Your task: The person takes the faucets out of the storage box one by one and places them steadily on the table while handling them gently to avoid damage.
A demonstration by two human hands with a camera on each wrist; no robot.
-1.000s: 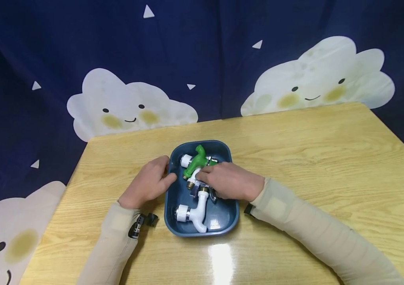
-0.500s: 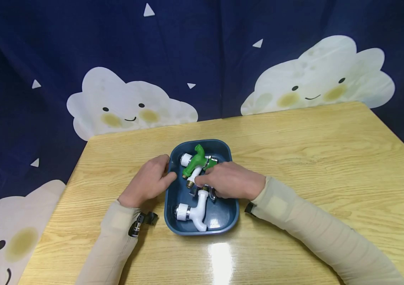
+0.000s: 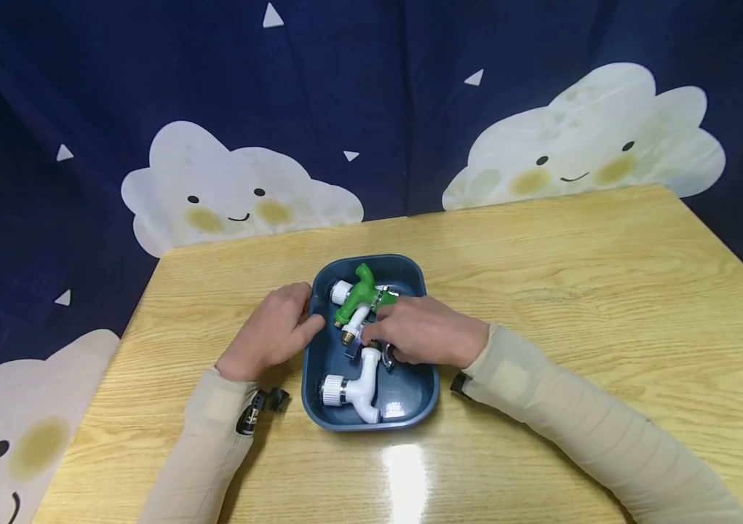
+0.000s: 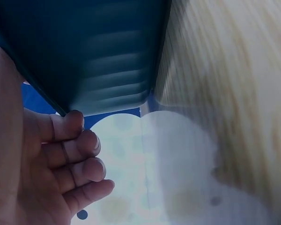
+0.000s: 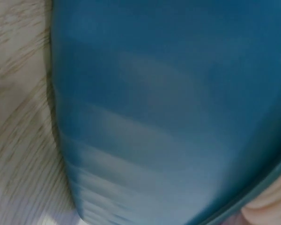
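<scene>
A dark blue plastic tub [image 3: 371, 426] holds several faucets. My left hand [image 3: 273, 331] holds its left rim, with the thumb over the edge and the fingers outside; in the left wrist view the loosely curled fingers [image 4: 79, 159] lie by the rim. My right hand [image 3: 420, 331] reaches over the right rim and grips a faucet with a chrome lever [image 3: 353, 351]; its fingertips are mostly hidden among the pieces. A green faucet [image 3: 361, 295] lies at the far end, over a white pipe end with a brass thread [image 3: 348, 336]. Nearer me lies a white faucet [image 3: 364, 386] with a ribbed knob.
The tub stands on a light wooden table [image 3: 541, 291]. Behind it hangs a dark blue curtain [image 3: 384, 109] with smiling clouds. The right wrist view shows mostly the tub's outer wall [image 5: 154, 117].
My right hand's fingers have shifted slightly among the faucets, and the chrome lever and the white brass-ended piece have moved a little under them. My left hand stays at the rim.
</scene>
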